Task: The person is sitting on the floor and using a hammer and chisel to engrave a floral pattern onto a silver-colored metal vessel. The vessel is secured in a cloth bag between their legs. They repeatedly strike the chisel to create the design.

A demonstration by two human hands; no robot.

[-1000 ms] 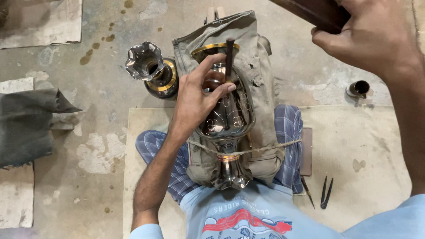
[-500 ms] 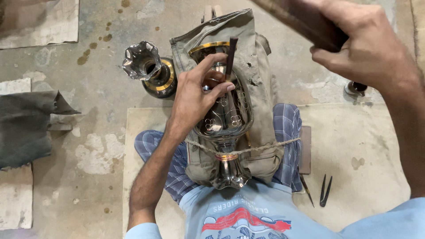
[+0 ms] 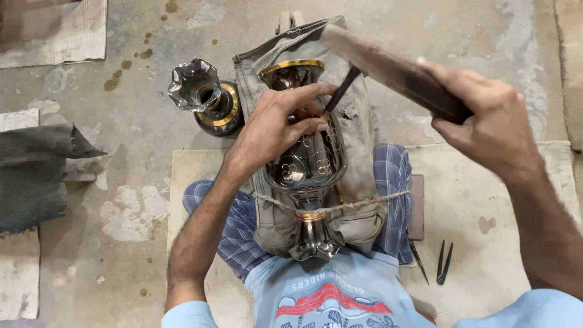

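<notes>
A shiny metal vase (image 3: 306,159) with flower engravings and a gold rim lies on a khaki cloth pad (image 3: 358,130) across my lap, tied down by a string (image 3: 358,203). My left hand (image 3: 276,124) rests on the vase and pinches a thin dark chisel (image 3: 342,90) against its surface. My right hand (image 3: 489,124) grips a dark wooden mallet (image 3: 388,67), whose far end is at the top of the chisel.
A second metal vase (image 3: 206,97) stands on the concrete floor to the left. A dark grey cloth (image 3: 33,167) lies at the far left. Small dark metal tools (image 3: 443,262) rest on the mat at the right, next to a flat block (image 3: 416,206).
My right hand has swung the mallet down and left from the upper right corner onto the chisel's top. My left hand keeps the chisel on the vase.
</notes>
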